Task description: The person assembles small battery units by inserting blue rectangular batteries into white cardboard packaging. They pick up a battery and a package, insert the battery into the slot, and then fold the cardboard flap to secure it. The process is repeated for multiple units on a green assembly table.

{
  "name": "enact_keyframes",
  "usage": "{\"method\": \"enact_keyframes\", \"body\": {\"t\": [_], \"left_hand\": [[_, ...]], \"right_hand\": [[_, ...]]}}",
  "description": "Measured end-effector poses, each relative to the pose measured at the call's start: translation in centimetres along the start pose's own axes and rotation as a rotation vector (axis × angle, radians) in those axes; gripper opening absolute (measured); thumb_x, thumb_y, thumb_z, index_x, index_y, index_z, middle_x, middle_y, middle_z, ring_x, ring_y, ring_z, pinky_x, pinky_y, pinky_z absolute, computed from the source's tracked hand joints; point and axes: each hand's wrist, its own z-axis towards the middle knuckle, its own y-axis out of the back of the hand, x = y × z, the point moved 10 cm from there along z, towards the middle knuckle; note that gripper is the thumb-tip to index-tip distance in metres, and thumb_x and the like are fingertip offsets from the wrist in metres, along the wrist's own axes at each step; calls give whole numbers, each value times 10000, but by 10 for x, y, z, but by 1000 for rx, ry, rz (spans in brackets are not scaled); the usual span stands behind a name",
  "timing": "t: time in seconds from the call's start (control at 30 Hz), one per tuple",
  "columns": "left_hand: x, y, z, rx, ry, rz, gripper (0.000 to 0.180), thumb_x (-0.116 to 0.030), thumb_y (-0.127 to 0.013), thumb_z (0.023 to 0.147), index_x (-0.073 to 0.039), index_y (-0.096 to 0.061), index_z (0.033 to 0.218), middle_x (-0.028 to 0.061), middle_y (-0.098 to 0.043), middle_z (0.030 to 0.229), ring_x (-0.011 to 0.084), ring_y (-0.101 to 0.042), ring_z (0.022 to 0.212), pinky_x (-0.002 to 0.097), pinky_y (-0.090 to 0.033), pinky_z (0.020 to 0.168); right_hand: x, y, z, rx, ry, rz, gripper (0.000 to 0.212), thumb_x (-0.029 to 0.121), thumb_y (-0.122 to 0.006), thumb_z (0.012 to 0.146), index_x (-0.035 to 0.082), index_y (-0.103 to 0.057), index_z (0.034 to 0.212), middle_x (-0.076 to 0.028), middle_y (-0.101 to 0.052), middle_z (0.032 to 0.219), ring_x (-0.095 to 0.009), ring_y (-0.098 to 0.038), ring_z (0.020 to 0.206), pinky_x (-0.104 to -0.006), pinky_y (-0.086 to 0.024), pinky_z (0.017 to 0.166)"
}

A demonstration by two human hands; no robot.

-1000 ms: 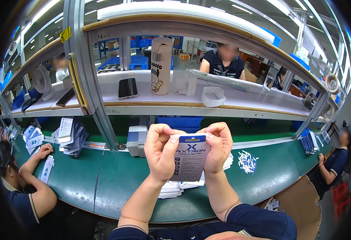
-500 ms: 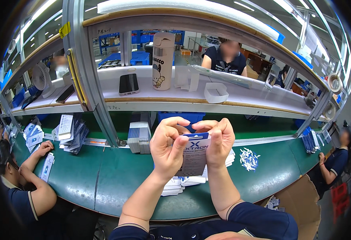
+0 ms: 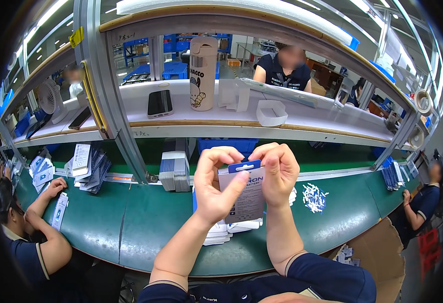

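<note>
A flat grey-and-blue retail box (image 3: pixel 247 199) with a hang-slot tab at its top stands upright between my two hands, above the green table. My left hand (image 3: pixel 215 189) grips its left side, the thumb lying across the front just below the slot and the fingers curled behind the top. On the other side, my right hand (image 3: pixel 280 174) holds the right edge, thumb in front and fingers bent near the tab. Below the hands lies a stack of white flat boxes (image 3: pixel 219 236), partly hidden by my arms and the held box.
Small white and blue pieces (image 3: pixel 315 198) lie heaped on the green table (image 3: pixel 161 227) to the right. Bundled boxes (image 3: pixel 174 169) stand behind my left hand. A shelf above carries a tumbler (image 3: pixel 203 76) and a phone (image 3: pixel 160 104). Co-workers sit at left, right and across.
My left thumb has slid right across the front of the box, below the slot. The box has shifted slightly left, and its tab shows more fully.
</note>
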Motion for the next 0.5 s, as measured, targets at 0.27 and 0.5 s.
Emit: {"method": "enact_keyframes", "body": {"t": [0.27,0.5], "left_hand": [[1,15,7,-34,-24,90,377,16,-726,774,-26,-488,1063,105,-546,1048,148,-544,958,262,-449,857],[10,5,5,57,99,46,345,-51,-696,835,-43,-485,1107,61,-574,1054,106,-564,933,253,-468,835]], "right_hand": [[-11,-21,-3,369,-312,-9,375,136,-733,811,17,-531,1105,-73,-623,976,-126,-628,840,-265,-503,735],[-11,-13,0,230,-241,23,344,50,-677,834,9,-518,1136,-81,-641,971,-104,-630,850,-248,-516,729]]}}
